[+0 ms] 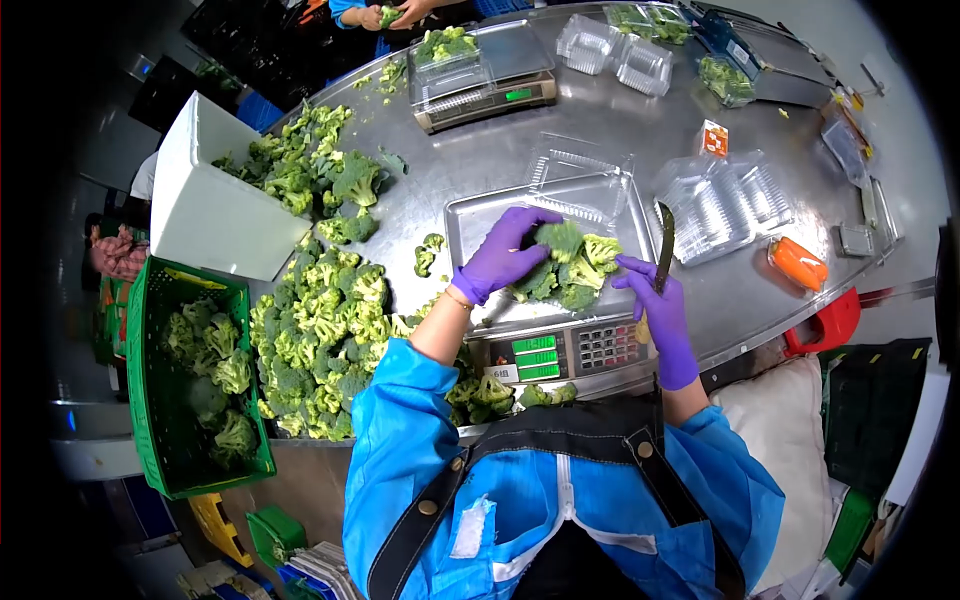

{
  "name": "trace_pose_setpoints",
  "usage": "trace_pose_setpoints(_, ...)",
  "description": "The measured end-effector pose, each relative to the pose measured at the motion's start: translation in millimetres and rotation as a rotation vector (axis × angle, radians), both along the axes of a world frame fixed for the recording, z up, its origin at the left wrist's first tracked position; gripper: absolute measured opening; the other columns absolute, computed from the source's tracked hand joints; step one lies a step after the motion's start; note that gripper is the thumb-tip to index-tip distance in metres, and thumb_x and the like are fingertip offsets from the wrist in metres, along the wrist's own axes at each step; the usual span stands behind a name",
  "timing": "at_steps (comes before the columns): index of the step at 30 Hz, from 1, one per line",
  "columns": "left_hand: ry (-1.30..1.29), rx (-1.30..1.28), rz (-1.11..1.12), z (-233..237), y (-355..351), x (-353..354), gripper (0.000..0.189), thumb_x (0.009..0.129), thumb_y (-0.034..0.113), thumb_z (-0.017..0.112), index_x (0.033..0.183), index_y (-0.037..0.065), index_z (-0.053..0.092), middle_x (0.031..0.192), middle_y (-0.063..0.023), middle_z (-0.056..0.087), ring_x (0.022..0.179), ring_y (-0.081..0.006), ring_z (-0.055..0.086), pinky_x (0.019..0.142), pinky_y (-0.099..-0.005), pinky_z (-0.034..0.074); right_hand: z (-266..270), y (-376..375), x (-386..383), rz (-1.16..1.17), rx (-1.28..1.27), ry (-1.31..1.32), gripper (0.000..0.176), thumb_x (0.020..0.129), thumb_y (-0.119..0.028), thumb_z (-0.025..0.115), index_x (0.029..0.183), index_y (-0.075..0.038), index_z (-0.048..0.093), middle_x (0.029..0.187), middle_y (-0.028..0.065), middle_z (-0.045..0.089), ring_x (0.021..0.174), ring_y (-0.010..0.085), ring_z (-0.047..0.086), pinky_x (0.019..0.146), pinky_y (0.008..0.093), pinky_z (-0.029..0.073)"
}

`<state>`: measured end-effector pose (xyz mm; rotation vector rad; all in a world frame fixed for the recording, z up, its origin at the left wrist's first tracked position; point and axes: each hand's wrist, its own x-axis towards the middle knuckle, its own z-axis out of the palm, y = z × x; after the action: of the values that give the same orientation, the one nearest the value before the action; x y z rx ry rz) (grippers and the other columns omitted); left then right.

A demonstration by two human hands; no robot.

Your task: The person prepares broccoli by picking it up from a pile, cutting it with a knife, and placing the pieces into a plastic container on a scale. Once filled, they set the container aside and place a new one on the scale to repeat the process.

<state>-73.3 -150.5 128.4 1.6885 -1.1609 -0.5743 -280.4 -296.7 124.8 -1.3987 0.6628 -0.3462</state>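
Observation:
My left hand (pixel 512 256), in a purple glove, is closed around a broccoli floret (pixel 560 240), slightly blurred, above other broccoli pieces (pixel 580 275). Those pieces are heaped over the metal pan (pixel 470 215) of a digital scale (pixel 585 350) with lit green digits. Behind them stands the raised clear plastic lid (pixel 580 175) of a container, whose base is mostly hidden. My right hand (pixel 662 315), gloved in purple too, grips a knife (pixel 666 245) with its dark curved blade pointing away from me. Its fingertips are close to the pile's right side.
Loose broccoli (pixel 320 320) covers the table's left, beside a tipped white bin (pixel 215 190) and a green crate (pixel 150 390). Clear containers (pixel 710 205), a small box (pixel 713 138) and an orange packet (pixel 798 264) lie right. Across stands another scale (pixel 480 110); a co-worker's hands (pixel 400 12) hold broccoli.

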Motion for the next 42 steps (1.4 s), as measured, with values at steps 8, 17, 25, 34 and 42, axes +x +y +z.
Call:
trace_pose_setpoints(8,0.174,-0.024,0.113,6.9,10.9,14.4,0.05,0.077,0.017,0.064,0.123,0.01,0.048,0.123,-0.0067,0.05,0.116,-0.0217,0.045,0.099,-0.0363,0.034,-46.0,-38.2,-0.5,-0.2,0.035,-0.196,0.037,0.085,-0.013,0.054,0.118,0.004,0.052,0.114,0.0161,0.057,0.055,0.0056,0.05,0.049,0.0193,0.041)
trace_pose_setpoints(17,0.232,0.1,0.029,-8.9,56.3,-1.4,0.099,0.063,0.019,0.076,0.142,0.009,0.018,0.146,-0.012,0.022,0.135,-0.0269,0.019,0.109,-0.0404,0.017,-59.7,-81.7,52.3,-0.101,0.512,-0.143,0.044,0.086,-0.025,0.049,0.127,-0.011,0.046,0.123,0.0162,0.05,0.049,0.0085,0.046,0.047,0.0228,0.041)
trace_pose_setpoints(25,0.118,0.026,0.106,-35.7,53.0,-12.5,0.105,0.06,0.021,0.081,0.141,0.003,0.017,0.144,-0.0164,0.024,0.132,-0.0267,0.025,0.108,-0.035,0.022,-6.3,-58.5,45.0,0.021,0.287,-0.305,0.048,0.085,-0.031,0.049,0.123,-0.003,0.049,0.121,0.0108,0.054,0.047,0.0043,0.04,0.045,0.0183,0.033)
trace_pose_setpoints(34,0.119,-0.077,0.305,-67.0,51.4,-20.7,0.091,0.065,0.013,0.076,0.138,0.0,0.024,0.138,-0.0178,0.035,0.127,-0.0253,0.036,0.104,-0.0326,0.03,-26.0,-36.0,34.0,0.059,0.235,-0.246,0.045,0.084,-0.03,0.055,0.115,0.002,0.054,0.089,0.0081,0.06,0.048,0.0054,0.044,0.043,0.0178,0.036)
trace_pose_setpoints(42,-0.063,0.0,0.393,-56.2,37.8,-16.6,0.067,0.057,0.007,0.074,0.118,0.003,0.044,0.113,-0.0132,0.051,0.108,-0.0257,0.05,0.092,-0.0324,0.041,-38.1,-37.9,35.9,0.016,0.344,-0.28,0.044,0.083,-0.028,0.057,0.116,0.0,0.055,0.082,0.0041,0.056,0.049,0.0064,0.045,0.045,0.0183,0.036)
